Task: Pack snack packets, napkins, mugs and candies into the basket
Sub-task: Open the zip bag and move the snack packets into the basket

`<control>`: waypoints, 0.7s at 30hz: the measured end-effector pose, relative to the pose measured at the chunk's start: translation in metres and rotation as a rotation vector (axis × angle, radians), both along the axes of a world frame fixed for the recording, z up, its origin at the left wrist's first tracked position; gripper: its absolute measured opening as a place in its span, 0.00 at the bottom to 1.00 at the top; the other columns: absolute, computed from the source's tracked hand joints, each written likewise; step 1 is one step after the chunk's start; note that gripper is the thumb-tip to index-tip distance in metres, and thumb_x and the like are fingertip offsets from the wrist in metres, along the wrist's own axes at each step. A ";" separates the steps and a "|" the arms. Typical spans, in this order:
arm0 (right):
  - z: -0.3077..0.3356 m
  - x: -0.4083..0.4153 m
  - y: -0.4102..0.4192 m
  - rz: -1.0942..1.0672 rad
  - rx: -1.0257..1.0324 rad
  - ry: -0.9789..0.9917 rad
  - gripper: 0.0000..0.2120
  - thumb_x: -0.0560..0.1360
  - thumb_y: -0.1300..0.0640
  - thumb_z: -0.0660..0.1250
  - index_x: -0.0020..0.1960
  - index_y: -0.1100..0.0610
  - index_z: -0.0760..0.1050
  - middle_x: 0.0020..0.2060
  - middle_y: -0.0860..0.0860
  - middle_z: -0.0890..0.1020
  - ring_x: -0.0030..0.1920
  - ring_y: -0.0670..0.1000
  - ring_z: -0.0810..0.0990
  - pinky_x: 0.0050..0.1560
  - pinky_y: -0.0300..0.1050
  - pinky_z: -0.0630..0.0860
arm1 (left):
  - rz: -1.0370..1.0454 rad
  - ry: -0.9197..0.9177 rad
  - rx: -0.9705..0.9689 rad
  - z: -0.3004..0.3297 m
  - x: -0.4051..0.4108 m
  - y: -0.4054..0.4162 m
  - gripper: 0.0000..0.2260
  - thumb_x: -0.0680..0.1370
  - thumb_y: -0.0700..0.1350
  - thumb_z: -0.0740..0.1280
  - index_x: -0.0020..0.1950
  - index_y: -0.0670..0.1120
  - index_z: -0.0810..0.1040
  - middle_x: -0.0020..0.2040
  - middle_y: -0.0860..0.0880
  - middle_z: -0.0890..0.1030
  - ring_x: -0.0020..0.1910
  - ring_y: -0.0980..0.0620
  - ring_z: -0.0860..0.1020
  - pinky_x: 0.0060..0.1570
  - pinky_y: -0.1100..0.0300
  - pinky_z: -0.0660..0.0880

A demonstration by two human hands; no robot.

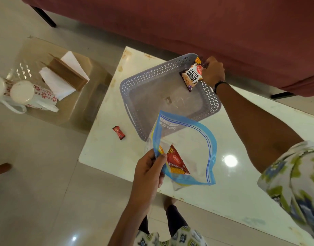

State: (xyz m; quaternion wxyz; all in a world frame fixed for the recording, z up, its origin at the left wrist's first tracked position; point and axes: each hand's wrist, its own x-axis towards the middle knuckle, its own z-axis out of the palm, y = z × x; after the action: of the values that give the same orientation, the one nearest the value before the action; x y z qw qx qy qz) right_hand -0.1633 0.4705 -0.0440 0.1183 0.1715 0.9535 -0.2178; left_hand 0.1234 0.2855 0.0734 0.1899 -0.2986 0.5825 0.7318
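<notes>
A grey perforated basket (pixel 150 75) stands on the white table (pixel 197 178). My right hand (pixel 213 71) grips a salted peanuts packet (pixel 192 74) upright against the basket's far right corner. My left hand (pixel 149 172) pinches the rim of an open clear zip bag (pixel 193 153) with a blue seal, held above the table's near side. A red snack packet (pixel 175 163) lies inside the bag. One small red candy (pixel 119 132) lies on the table left of the basket. Two white mugs (pixel 26 96) with red flowers and white napkins (pixel 59 84) sit on a glass side table at left.
A brown cardboard napkin holder (pixel 67 72) stands among the napkins on the glass side table (pixel 76 107). A maroon sofa (pixel 223 23) runs along the far side behind the basket. Tiled floor surrounds both tables. My legs show below the table's near edge.
</notes>
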 end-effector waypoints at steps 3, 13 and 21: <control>0.008 0.010 0.000 0.039 0.002 0.102 0.17 0.75 0.62 0.62 0.63 0.61 0.69 0.62 0.60 0.74 0.62 0.61 0.72 0.56 0.54 0.73 | -0.008 0.008 -0.021 -0.001 0.002 0.000 0.10 0.79 0.38 0.61 0.37 0.38 0.69 0.26 0.49 0.65 0.21 0.57 0.60 0.20 0.67 0.58; 0.140 0.179 -0.033 0.563 -0.611 -0.494 0.03 0.73 0.64 0.68 0.46 0.61 0.81 0.36 0.51 0.84 0.38 0.44 0.83 0.45 0.36 0.79 | 0.031 -0.004 -0.130 -0.002 0.020 0.003 0.11 0.78 0.37 0.62 0.36 0.37 0.68 0.26 0.50 0.64 0.24 0.56 0.60 0.22 0.66 0.58; 0.042 0.234 -0.057 0.660 0.115 -0.630 0.14 0.77 0.60 0.59 0.59 0.66 0.72 0.58 0.63 0.77 0.59 0.63 0.76 0.56 0.50 0.73 | 0.000 0.053 -0.163 -0.007 0.036 0.008 0.14 0.78 0.38 0.62 0.32 0.43 0.68 0.25 0.51 0.66 0.23 0.57 0.62 0.23 0.67 0.62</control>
State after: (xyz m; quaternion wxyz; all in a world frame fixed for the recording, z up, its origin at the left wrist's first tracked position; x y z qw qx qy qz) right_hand 0.0707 0.4138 -0.0016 0.4557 -0.0772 0.8852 -0.0526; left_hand 0.1595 0.2937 0.0667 0.1496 -0.2937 0.6452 0.6893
